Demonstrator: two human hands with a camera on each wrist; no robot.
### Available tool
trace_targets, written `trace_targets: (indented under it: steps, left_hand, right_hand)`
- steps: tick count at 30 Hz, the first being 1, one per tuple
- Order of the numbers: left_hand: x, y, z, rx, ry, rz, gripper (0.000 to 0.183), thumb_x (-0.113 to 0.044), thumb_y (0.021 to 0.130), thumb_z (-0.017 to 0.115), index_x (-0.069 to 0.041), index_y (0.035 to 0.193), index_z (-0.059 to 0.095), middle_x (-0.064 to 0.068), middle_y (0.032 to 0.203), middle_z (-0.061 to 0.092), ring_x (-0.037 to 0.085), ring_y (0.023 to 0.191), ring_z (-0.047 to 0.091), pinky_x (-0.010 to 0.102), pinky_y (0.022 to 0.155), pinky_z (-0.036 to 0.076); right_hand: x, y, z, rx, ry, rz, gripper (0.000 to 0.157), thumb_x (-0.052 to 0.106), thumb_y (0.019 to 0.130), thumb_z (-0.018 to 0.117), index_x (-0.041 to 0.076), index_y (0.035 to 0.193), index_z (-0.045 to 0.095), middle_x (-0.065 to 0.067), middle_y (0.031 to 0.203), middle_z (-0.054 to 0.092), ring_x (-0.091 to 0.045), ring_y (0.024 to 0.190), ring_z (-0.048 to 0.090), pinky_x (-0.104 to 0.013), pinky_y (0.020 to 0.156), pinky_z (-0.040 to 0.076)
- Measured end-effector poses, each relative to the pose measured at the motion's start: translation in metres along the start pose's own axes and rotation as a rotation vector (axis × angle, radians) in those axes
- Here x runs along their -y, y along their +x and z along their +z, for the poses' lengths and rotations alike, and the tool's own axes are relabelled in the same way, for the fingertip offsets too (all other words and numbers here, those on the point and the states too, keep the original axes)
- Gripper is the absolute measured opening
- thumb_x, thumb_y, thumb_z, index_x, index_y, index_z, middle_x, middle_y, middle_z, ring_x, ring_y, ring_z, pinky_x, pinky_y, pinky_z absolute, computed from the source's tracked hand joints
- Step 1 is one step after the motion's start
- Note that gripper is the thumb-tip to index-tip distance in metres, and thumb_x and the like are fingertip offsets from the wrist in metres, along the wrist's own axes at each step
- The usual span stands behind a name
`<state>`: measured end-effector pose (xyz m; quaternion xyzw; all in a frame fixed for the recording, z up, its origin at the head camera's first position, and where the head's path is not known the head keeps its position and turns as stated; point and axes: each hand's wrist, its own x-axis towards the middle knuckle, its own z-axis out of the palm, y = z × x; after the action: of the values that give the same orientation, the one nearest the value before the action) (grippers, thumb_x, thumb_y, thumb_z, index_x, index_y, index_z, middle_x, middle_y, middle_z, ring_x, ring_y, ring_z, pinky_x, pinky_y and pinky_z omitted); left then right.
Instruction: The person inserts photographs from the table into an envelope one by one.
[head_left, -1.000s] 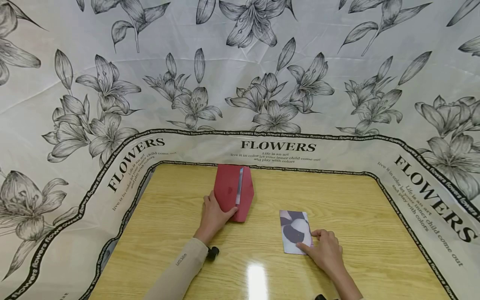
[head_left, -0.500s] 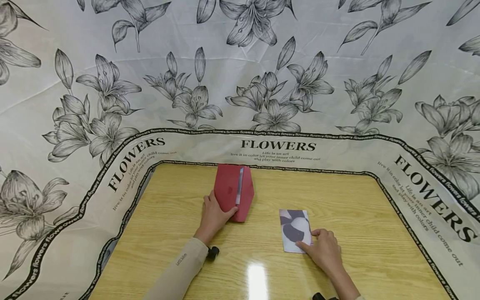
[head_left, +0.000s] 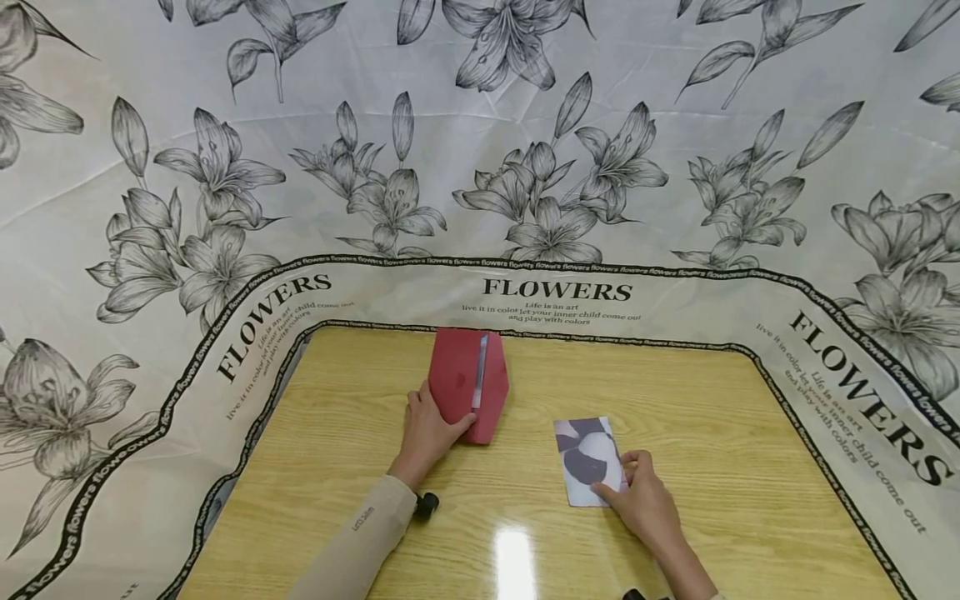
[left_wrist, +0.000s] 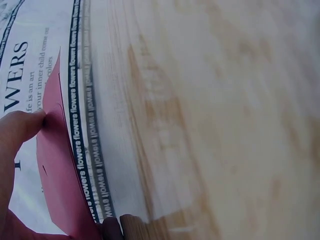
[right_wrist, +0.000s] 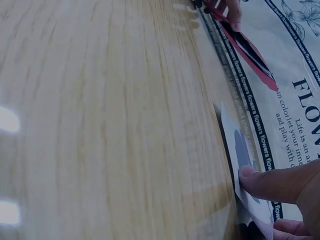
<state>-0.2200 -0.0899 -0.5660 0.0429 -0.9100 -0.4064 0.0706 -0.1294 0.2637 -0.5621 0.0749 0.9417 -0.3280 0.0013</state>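
My left hand [head_left: 426, 435] grips the lower left part of a red paper envelope [head_left: 456, 367], its thumb across the bottom near the flap. A slit along the envelope's right side shows a pale strip inside. In the left wrist view the thumb presses on the red paper [left_wrist: 57, 165]. To the right, my right hand [head_left: 647, 504] pinches a printed card [head_left: 585, 458] with white and dark purple-grey shapes, thumb on its face and fingers behind its right edge. The right wrist view shows the thumb on the card [right_wrist: 242, 150], seen nearly edge-on.
A glossy wood-grain table [head_left: 525, 517] lies under both hands, with a bright light reflection at its front. A floral-printed cloth [head_left: 555, 300] reading "FLOWERS" hangs around the back and sides of the table.
The right hand has shifted slightly, and the card in it has moved a little left and tilted. The left hand and the red envelope stay in place.
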Motion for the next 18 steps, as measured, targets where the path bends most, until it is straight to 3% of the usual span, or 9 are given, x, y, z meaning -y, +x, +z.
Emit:
trace_targets:
  steps: [7,13,18]
  left_hand:
    - [0.000,0.000,0.000,-0.004,0.007,0.001,0.116,-0.054,0.084,0.089,0.005,0.163,0.028,0.028,0.136,0.046,0.043,0.121,0.054,0.055,0.105,0.051]
    - [0.001,0.001,0.001,0.000,0.010,-0.007,0.116,-0.054,0.085,0.089,0.005,0.164,0.027,0.028,0.137,0.045,0.043,0.122,0.054,0.055,0.105,0.051]
    - [0.001,0.001,0.001,0.000,0.003,-0.011,0.116,-0.054,0.085,0.089,0.005,0.164,0.027,0.028,0.137,0.045,0.043,0.122,0.054,0.055,0.106,0.050]
  right_hand:
    - [0.001,0.002,-0.002,0.017,0.055,-0.035,0.056,0.013,0.094,0.080,-0.008,0.139,0.055,-0.004,0.084,0.067,-0.017,0.074,0.057,-0.034,0.068,0.045]
    - [0.004,0.006,-0.006,0.054,0.253,-0.013,0.048,0.005,0.097,0.077,-0.004,0.140,0.059,-0.004,0.078,0.072,-0.011,0.063,0.052,-0.027,0.061,0.042]
    - [0.010,0.010,-0.007,-0.009,0.377,-0.012,0.045,0.008,0.099,0.077,0.001,0.141,0.061,-0.006,0.080,0.076,-0.007,0.061,0.051,-0.024,0.058,0.041]
